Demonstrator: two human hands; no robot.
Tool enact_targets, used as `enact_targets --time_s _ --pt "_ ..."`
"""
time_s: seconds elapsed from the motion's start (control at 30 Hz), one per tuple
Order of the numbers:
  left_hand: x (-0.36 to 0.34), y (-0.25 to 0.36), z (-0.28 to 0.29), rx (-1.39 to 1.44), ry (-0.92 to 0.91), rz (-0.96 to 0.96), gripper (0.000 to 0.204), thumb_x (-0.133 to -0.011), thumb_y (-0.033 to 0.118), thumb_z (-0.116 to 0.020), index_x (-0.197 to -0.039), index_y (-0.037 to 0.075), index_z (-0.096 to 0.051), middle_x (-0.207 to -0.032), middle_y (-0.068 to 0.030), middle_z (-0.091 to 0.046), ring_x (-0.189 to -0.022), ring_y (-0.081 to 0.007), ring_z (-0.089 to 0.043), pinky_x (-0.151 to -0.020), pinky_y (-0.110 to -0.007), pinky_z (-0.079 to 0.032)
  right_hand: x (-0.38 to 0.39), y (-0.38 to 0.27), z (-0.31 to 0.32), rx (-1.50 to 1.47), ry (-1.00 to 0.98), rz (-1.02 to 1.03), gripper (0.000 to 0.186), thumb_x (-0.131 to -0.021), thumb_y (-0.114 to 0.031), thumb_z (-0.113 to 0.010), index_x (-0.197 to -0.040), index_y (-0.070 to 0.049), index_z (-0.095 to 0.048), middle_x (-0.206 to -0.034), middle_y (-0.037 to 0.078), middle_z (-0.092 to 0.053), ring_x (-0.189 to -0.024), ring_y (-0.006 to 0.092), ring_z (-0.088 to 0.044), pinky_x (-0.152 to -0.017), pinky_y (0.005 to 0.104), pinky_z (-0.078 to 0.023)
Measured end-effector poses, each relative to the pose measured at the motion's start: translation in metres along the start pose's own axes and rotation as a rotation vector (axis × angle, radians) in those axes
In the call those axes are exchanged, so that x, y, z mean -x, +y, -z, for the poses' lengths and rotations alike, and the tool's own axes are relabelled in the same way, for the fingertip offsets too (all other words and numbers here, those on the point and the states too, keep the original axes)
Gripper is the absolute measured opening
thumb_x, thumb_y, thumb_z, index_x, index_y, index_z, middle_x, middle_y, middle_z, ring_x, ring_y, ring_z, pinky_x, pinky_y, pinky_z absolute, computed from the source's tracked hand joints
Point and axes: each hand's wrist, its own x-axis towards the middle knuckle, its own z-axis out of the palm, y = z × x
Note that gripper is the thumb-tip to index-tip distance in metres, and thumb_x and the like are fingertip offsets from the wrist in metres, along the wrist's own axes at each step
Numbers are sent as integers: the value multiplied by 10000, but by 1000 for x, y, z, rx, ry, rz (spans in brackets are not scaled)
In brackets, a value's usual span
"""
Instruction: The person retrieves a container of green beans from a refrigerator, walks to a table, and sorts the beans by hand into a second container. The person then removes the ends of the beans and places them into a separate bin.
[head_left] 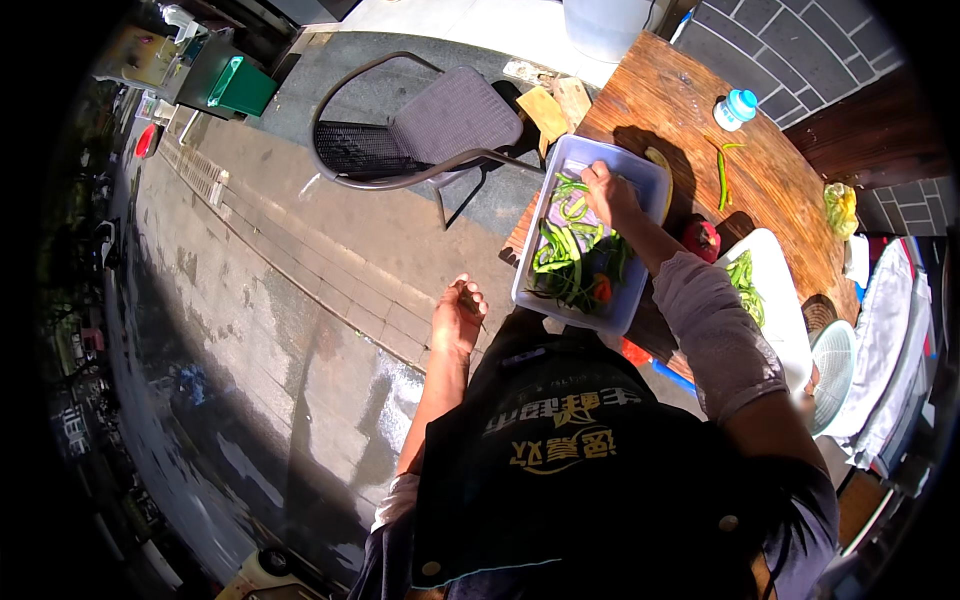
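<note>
A pale lilac plastic tub [523,262] sits at the table's left edge, close in front of me. Long green peppers [562,250] lie in it, with an orange-red piece [602,289] among them. My right hand [606,194] reaches over the tub's far part, fingers bent together and pointing down beside a few peppers; what they pinch, if anything, is hidden. Left of the tub, over the pavement, my left hand [457,318] is held palm up with curled fingers. Something small and dark shows in it, too small to name.
On the wooden table [660,95] stand a blue-capped white jar [735,109], loose green peppers [722,180], a red round thing [702,240] and a white tray [785,290] with cut green pieces. A wicker armchair [455,115] stands beyond the tub; a pale strainer basket [833,375] is at right.
</note>
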Motion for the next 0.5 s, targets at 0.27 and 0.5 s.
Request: enact_targets --time_s 0.27,0.5 --pt "-3 -14 2 27 65 70 208 -880 172 -358 -984 67 -503 -761 -46 -533 -653 -165 -498 -568 -294 -442 28 -44 -15 -361 -179 -314 285 -706 -284 -595 -933 -112 -582 -773 148 -604 -733 333 -583 -645 404 -451" --pt "4 -9 -19 -68 -16 42 155 -858 169 -442 -965 73 -501 -734 -33 -530 -621 -150 -501 -558 -278 -431 29 -43 -60 -740 -164 -375 216 -724 -202 -641 -896 -77 -602 -794 52 -617 -706 152 -571 -638 285 -442"
